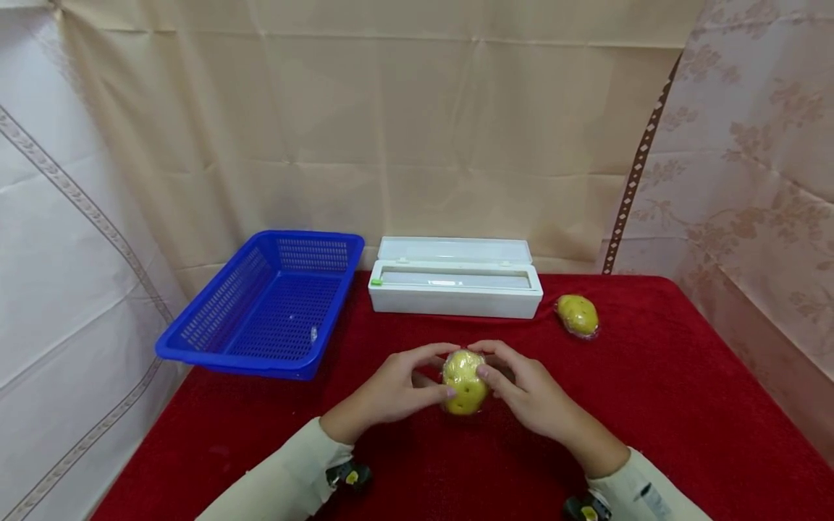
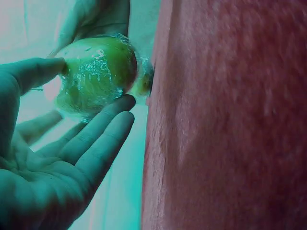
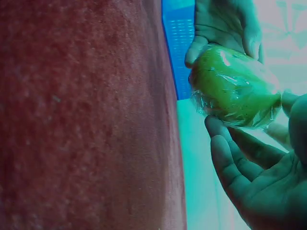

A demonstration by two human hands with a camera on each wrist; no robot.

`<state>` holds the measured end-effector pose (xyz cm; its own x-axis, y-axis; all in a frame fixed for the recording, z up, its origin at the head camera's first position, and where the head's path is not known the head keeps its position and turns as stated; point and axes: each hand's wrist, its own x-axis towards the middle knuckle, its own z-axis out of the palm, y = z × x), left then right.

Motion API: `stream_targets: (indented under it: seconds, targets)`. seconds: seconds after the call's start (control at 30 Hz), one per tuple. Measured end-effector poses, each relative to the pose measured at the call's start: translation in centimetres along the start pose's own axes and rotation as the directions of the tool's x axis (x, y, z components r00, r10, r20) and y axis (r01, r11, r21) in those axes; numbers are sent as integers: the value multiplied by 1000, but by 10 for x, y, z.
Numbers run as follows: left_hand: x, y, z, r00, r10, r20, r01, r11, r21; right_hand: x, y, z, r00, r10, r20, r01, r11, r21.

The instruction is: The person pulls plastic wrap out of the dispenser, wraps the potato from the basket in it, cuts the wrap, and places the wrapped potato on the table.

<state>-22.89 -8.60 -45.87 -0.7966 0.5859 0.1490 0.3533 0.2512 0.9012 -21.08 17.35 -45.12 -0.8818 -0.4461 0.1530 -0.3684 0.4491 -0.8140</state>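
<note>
A yellow potato [image 1: 465, 394] in clear plastic wrap is held between both hands above the red cloth, near the middle of the head view. My left hand [image 1: 404, 383] pinches its left side between thumb and fingers. From the right, my right hand [image 1: 531, 391] grips it, with the thumb on its upper face. Both wrist views show the film creased and shiny around the potato [image 2: 93, 76]. In the right wrist view, fingertips support its underside, and the far hand [image 3: 225, 26] touches the other end.
A second wrapped potato [image 1: 577, 315] lies at the back right of the red-covered table [image 1: 684, 405]. Behind the hands stands a white cling film box [image 1: 456, 302] with its lid raised. To the left is a blue plastic basket [image 1: 237, 362] with a small clear scrap inside.
</note>
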Motion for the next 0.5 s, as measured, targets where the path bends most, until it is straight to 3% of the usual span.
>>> stream_targets:
  seconds: [0.13, 0.27, 0.37, 0.5]
  targets:
    - [2, -6, 2, 993, -116, 27, 119, 984, -133, 0, 3, 0, 994, 31, 109, -36, 998, 51]
    - [3, -9, 4, 975, -208, 81, 222, 940, -258, 0, 8, 2, 983, 42, 176, -52, 997, 56]
    - [2, -10, 5, 961, -252, 116, 275, 919, -284, 0, 12, 5, 983, 33, 180, -42, 998, 44]
    - [1, -13, 7, 951, -277, 140, 306, 912, -273, 0, 15, 8, 984, 37, 173, -41, 999, 19]
